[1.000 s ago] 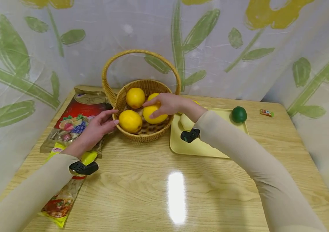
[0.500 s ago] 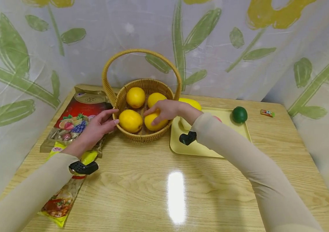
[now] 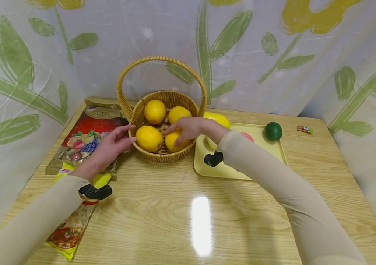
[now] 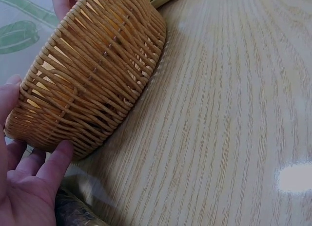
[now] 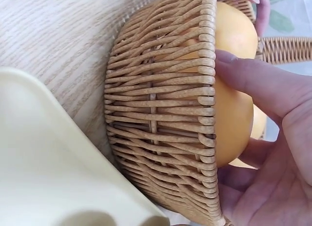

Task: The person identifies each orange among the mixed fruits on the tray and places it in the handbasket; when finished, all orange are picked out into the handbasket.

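A wicker basket [image 3: 164, 157] with a tall arched handle stands at the back of the table, several rounded yellow fruits inside. My right hand [image 3: 189, 129] reaches over its right rim and holds the front-right yellow fruit [image 3: 173, 141], low in the basket. In the right wrist view, the thumb lies on one side of that yellow fruit [image 5: 234, 123] and the fingers curl on the other. At the left side, my left hand [image 3: 115, 141] holds the basket, its thumb at the rim; the left wrist view shows fingertips against the woven wall [image 4: 92, 75].
Right of the basket, a pale yellow tray [image 3: 221, 170] bears a yellow fruit [image 3: 219, 118], a pale rounded thing, a pink thing [image 3: 247, 137] and a dark green fruit [image 3: 273, 131]. A small wrapped candy [image 3: 304, 129] lies farther right. Snack bags [image 3: 90, 123] lie at the left.
My right hand has moved slightly down toward the front of the basket with the yellow fruit, uncovering the fruit behind. My left hand has stayed at the basket's side.
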A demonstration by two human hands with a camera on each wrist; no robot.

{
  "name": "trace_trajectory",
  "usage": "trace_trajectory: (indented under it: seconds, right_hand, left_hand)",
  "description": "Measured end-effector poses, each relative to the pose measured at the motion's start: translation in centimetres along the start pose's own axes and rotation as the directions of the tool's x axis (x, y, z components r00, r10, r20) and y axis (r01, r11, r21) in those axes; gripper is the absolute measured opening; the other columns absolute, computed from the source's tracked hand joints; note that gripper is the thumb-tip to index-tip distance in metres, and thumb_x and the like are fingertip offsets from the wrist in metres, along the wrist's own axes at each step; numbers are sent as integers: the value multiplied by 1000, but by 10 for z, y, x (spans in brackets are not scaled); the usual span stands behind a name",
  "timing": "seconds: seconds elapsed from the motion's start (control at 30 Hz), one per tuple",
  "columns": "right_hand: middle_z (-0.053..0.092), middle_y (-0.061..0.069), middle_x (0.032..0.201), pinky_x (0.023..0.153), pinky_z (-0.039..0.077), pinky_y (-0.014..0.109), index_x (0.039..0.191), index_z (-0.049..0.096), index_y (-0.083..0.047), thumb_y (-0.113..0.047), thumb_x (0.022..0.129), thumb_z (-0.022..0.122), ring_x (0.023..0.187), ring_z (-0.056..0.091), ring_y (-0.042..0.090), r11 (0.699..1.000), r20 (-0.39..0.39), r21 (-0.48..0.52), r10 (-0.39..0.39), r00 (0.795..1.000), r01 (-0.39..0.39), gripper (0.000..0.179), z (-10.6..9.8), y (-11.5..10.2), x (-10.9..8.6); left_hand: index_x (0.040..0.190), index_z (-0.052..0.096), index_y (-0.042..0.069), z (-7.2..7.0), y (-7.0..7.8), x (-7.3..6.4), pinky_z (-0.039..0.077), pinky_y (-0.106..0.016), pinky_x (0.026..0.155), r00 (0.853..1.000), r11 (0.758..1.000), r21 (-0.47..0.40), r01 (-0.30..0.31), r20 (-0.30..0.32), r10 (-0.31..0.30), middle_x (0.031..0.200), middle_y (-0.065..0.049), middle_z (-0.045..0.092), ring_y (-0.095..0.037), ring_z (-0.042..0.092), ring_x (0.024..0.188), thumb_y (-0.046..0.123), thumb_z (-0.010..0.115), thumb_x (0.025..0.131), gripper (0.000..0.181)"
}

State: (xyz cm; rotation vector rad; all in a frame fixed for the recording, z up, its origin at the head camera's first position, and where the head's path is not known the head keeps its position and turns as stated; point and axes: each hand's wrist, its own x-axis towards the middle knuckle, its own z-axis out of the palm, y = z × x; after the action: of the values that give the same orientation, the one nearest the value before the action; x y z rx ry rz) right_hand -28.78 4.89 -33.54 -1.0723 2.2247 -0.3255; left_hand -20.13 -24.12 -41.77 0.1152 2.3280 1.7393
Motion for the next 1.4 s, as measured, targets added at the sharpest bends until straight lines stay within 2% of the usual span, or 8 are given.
trace_trajectory:
  seconds: [0.37,0.6,0.73,0.83,0.97,1.07,1.2,1.4]
  right_hand:
    - [48,0,147,114,27,34,143,53,-21,-26,94,68,137,38,19,999,-14,32,-10,1000,11,52,0,1,0]
    - [50,1,145,114,26,33,141,55,-16,-24,94,67,138,38,20,999,-94,19,-44,995,46,49,3,3,-11]
    - [55,2,140,113,29,33,137,59,-15,-23,94,67,135,41,21,997,-169,7,-76,983,78,44,6,4,-26]
    - [57,3,136,107,36,35,134,61,-13,-24,95,67,125,49,22,994,-238,17,-97,966,104,41,9,6,-40]
    - [56,7,135,99,43,39,134,60,-9,-25,95,67,116,53,27,988,-349,109,-67,935,112,43,19,9,-64]
    - [54,7,138,100,45,40,138,57,-9,-24,95,67,123,51,28,961,-412,252,-1,911,115,47,31,12,-86]
    - [51,3,143,103,45,37,141,53,-13,-25,95,67,130,49,23,897,-448,429,107,888,108,50,51,19,-118]
    - [49,2,144,103,44,35,142,52,-12,-26,95,67,133,47,25,802,-482,582,207,852,133,51,85,35,-159]
  left_hand:
    - [149,37,17,1,0,1,48,-21,93,1000,1000,-14,-4,0,4,157,-5,28,-23,41,136,42,61,96,64]
    - [150,36,16,2,0,2,48,-23,94,1000,1000,-11,-7,8,7,158,-5,27,-23,41,136,42,61,96,65]
    - [150,36,16,1,0,3,48,-22,93,1000,1000,0,-10,11,10,158,-5,27,-23,41,136,42,60,96,65]
    - [149,37,16,1,0,4,48,-20,93,1000,1000,5,-10,10,10,158,-5,27,-23,41,136,42,61,96,64]
    - [149,37,16,2,0,5,47,-19,92,1000,1000,10,-8,9,8,158,-5,27,-23,40,137,43,61,96,65]
    - [150,36,16,1,1,5,47,-19,92,1000,1000,11,-6,10,6,158,-5,26,-23,40,137,43,60,96,65]
    - [150,36,16,2,1,7,48,-22,93,1000,1000,4,-10,15,10,157,-5,27,-23,42,135,43,60,96,65]
    - [150,35,14,3,0,10,49,-25,94,1000,1000,-10,-17,18,17,156,-6,30,-20,48,129,41,60,96,66]
